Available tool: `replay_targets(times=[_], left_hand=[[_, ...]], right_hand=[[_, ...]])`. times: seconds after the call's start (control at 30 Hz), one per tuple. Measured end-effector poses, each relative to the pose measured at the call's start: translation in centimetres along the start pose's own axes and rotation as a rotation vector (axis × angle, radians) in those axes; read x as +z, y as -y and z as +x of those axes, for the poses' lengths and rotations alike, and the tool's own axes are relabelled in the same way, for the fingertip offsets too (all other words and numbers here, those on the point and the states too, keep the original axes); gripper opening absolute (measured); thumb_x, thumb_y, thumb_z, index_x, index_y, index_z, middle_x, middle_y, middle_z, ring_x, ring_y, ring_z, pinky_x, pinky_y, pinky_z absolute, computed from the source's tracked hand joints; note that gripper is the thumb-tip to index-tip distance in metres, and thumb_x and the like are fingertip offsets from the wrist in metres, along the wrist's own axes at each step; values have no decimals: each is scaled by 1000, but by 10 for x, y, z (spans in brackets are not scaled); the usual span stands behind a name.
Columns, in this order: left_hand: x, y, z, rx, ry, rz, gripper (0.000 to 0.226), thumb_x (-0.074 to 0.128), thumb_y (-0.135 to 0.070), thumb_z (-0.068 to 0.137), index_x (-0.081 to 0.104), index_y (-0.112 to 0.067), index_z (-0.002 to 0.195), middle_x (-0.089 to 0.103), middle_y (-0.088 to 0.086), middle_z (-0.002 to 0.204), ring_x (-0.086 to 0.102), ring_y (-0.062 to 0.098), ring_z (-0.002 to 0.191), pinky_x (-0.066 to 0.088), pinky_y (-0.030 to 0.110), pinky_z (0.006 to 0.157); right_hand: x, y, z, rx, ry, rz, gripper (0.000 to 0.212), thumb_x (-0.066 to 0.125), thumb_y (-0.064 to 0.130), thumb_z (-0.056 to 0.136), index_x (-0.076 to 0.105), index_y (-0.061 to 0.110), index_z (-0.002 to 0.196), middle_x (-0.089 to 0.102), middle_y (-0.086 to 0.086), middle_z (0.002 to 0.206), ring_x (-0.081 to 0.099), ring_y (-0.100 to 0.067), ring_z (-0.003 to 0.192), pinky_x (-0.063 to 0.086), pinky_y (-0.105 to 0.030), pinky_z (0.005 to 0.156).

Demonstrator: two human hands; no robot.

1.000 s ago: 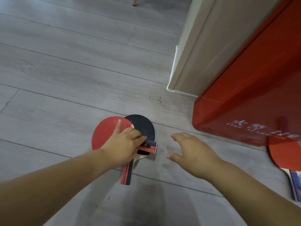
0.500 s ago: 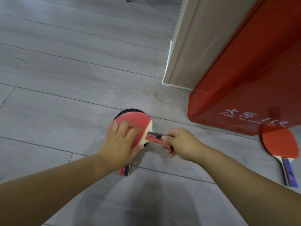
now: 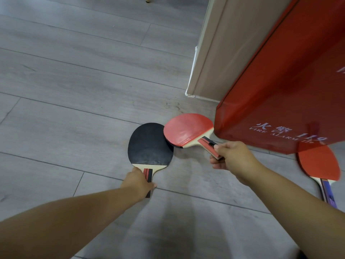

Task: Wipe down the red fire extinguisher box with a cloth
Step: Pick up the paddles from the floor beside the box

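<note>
The red fire extinguisher box (image 3: pixel 291 81) stands on the floor at the right, with white "FIRE ALARM 119" lettering near its bottom. No cloth is in view. My right hand (image 3: pixel 231 157) grips the handle of a red-faced table tennis paddle (image 3: pixel 188 129), held just left of the box's lower corner. My left hand (image 3: pixel 139 181) grips the handle of a black-faced paddle (image 3: pixel 149 144) that lies on the floor. The red paddle's edge overlaps the black one.
A third paddle (image 3: pixel 319 163), red-faced with a purple handle, lies on the floor against the box's front at the far right. A beige wall corner (image 3: pixel 211 53) stands behind the box. Grey wood-look floor (image 3: pixel 74 81) stretches to the left.
My right hand lifted the red paddle off the black one and carried it right toward the box. My left hand slid from the red face down to the black paddle's handle.
</note>
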State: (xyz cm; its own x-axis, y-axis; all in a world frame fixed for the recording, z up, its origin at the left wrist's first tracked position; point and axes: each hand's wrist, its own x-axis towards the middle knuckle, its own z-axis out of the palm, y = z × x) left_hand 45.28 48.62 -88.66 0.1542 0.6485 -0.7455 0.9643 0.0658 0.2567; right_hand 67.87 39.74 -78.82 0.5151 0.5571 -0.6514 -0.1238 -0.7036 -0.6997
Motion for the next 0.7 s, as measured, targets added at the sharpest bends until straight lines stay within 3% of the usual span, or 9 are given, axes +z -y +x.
replay_targets(times=[0.13, 0.27, 0.37, 0.43, 0.5, 0.6, 0.7], left_hand=[[-2, -15, -6, -27, 103, -101, 35, 74, -32, 74, 55, -9, 94, 60, 5, 85, 57, 18, 76, 46, 26, 61], [-11, -22, -17, -100, 225, -661, 26, 65, -5, 80, 51, -6, 103, 64, 13, 91, 64, 23, 82, 54, 36, 74], [-19, -33, -32, -68, 390, -931, 6, 51, 1, 91, 55, -3, 92, 64, 11, 75, 64, 18, 65, 53, 31, 56], [-24, -42, -40, -84, 444, -1098, 12, 43, 1, 92, 54, -3, 89, 60, 11, 71, 60, 19, 62, 50, 31, 56], [-28, -48, -42, -90, 472, -1234, 15, 40, -4, 88, 52, -2, 98, 59, 15, 75, 59, 24, 65, 49, 32, 58], [-34, -54, -41, -41, 530, -1248, 40, 43, -27, 89, 57, 1, 114, 61, 20, 95, 59, 31, 80, 47, 38, 74], [-34, -60, -43, -52, 573, -1193, 48, 46, -49, 91, 63, -7, 105, 65, 13, 93, 61, 23, 74, 48, 34, 75]], right_hand=[[-1, -2, -3, -11, 3, 29, 20, 47, 12, 99, 61, -2, 96, 62, -13, 75, 62, -17, 65, 55, -29, 64], [7, 1, -7, -22, 34, 92, 19, 49, 12, 98, 60, 3, 85, 62, -12, 72, 63, -17, 63, 55, -29, 63], [17, 4, -13, -47, 86, 79, 22, 52, 13, 97, 59, 5, 78, 63, -10, 71, 62, -15, 62, 55, -25, 60], [28, 4, -18, -47, 138, 59, 22, 54, 14, 95, 59, 6, 76, 63, -8, 70, 62, -14, 62, 55, -23, 57], [41, -1, -23, -43, 189, -14, 17, 58, 17, 93, 60, 9, 79, 64, -5, 70, 62, -13, 61, 55, -26, 59], [59, -10, -28, -80, 234, -182, 16, 64, 25, 90, 59, 10, 87, 68, -5, 74, 65, -16, 64, 56, -38, 68], [67, -12, -34, -149, 245, -340, 24, 65, 35, 86, 60, 12, 87, 70, -11, 81, 67, -27, 77, 55, -46, 77]])
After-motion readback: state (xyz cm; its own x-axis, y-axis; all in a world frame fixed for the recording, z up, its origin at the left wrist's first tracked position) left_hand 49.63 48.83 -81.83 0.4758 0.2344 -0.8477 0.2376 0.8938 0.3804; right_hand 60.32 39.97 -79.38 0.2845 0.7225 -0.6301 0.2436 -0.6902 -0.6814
